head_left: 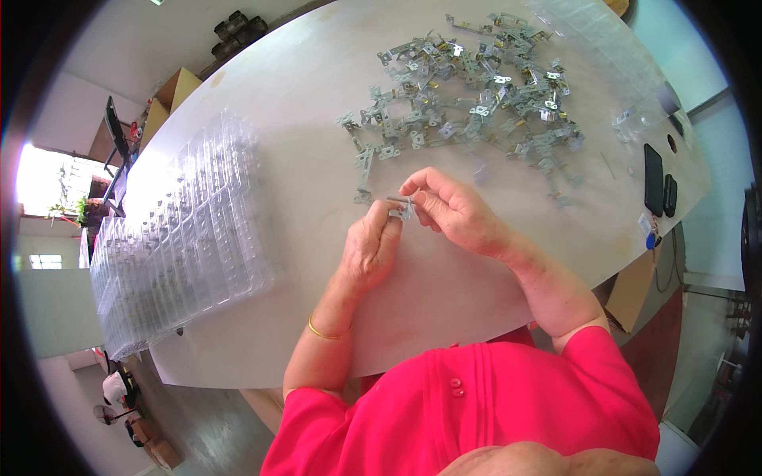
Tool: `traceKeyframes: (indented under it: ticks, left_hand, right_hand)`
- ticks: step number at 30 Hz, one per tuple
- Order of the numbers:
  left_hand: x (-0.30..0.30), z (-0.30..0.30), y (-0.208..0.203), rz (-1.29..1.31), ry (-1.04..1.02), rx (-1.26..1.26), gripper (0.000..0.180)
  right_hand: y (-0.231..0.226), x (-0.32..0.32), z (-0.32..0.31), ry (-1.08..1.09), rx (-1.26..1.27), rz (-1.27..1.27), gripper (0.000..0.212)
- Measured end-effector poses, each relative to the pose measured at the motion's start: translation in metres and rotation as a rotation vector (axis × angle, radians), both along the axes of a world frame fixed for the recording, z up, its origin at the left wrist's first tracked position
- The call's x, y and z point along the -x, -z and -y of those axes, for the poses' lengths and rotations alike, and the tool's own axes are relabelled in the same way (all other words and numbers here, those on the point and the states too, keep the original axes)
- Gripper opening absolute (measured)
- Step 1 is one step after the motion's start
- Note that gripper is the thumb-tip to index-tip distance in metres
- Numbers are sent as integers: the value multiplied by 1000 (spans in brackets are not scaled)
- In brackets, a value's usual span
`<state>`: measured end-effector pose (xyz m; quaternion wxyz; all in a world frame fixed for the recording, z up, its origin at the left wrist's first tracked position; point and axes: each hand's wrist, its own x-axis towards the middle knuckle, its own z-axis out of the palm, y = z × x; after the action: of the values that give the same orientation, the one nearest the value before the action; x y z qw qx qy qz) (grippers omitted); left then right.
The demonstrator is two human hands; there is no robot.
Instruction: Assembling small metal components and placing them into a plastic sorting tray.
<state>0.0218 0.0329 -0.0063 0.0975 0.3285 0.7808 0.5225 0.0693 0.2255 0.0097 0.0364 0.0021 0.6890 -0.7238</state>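
In front of my chest, my left hand [371,244] is closed round a small silvery metal bracket [403,211], which sticks out past the thumb and forefinger. My right hand [459,213] meets it from the right, thumb and fingertips pinched together at the bracket's upper end. What sits inside that pinch is too small to make out. Just beyond my hands lies a wide heap of similar metal brackets [476,111], some with brass-coloured parts. A single bracket [364,168] rests at the heap's near left edge.
Stacked clear plastic trays [230,278] fill the left side of the pale table [309,103]. More clear plastic trays [583,28] lie at the far right. A black phone [652,178] and a tagged key bunch [651,239] are near the right edge. A cardboard box [633,289] stands below.
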Motion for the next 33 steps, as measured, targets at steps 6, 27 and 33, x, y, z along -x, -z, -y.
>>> traceKeyframes:
  ticks: [6,27,33]
  left_hand:
    - [1,-6,7,-311,81,-24,10]
    - [-8,-11,12,-568,-190,129,17]
    - [-7,-12,12,-589,-180,145,23]
  right_hand:
    - [1,3,-4,-87,162,82,15]
    - [11,-2,9,53,119,-122,7]
    - [8,-3,9,104,-94,-174,6]
